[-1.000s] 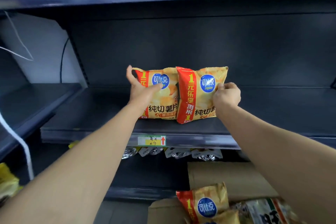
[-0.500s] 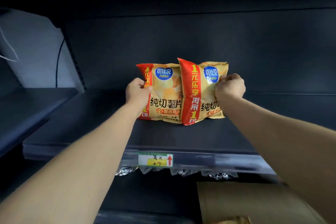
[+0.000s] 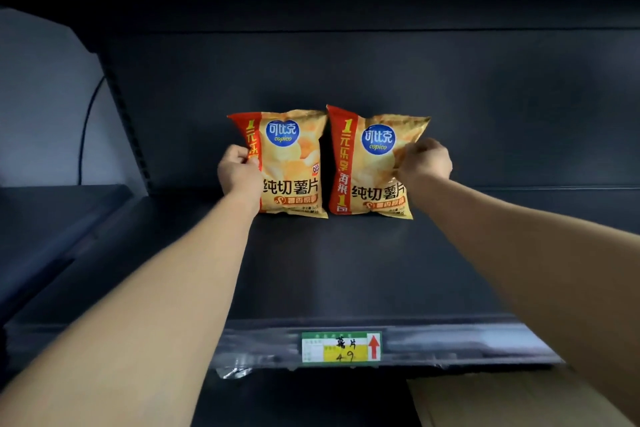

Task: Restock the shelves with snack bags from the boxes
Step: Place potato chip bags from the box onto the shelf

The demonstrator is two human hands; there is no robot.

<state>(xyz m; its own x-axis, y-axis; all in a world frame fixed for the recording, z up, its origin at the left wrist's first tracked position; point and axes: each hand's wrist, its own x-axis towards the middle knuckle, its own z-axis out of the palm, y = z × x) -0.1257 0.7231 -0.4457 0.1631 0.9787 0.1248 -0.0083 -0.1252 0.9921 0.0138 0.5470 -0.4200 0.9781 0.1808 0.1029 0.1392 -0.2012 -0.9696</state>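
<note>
On the dark shelf (image 3: 346, 270), towards twelve o'clock, the left bag (image 3: 294, 166) and the right bag (image 3: 370, 170) of yellow-and-red chips stand upright at the back, just beside each other. The left hand (image 3: 239, 172) pinches the left bag's nine o'clock edge. The right hand (image 3: 424, 159), fingers curled, grips the right bag's three o'clock edge. A price tag (image 3: 341, 347) sits on the shelf lip at six o'clock. At five o'clock a cardboard box (image 3: 485, 399) shows, its contents hidden.

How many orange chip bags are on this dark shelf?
2: left orange chip bag gripped by left hand, right chip bag by right hand; both upright on dark shelf.
</note>
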